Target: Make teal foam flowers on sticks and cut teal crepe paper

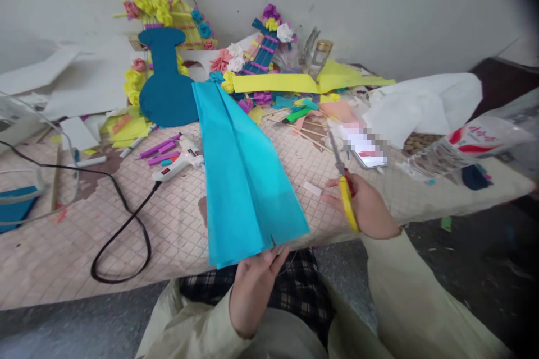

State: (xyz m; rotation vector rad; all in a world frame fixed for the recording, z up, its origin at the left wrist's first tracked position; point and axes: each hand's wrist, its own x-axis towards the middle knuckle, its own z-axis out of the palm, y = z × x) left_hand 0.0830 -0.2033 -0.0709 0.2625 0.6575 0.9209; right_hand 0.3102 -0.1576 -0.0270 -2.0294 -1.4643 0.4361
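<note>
My left hand point(257, 283) pinches the near edge of a long folded sheet of turquoise paper point(244, 179). A short cut shows in that edge, right by my fingertips. The sheet stretches away over the table, its far end near a dark teal guitar-shaped cutout point(166, 84). To the right, my right hand point(370, 207) has its fingers around the yellow handles of a pair of scissors point(346, 196). The scissors' blades point away from me, apart from the paper. Close to my right fingertips lies a small white piece point(312, 188).
A white glue gun point(181, 161) with a looping black cord point(145, 235) lies left of the paper. Yellow paper point(275, 83), paper flowers point(227, 61), a glass jar point(321, 55) and scraps crowd the back. A phone point(366, 148) and a plastic bottle point(467, 143) lie right.
</note>
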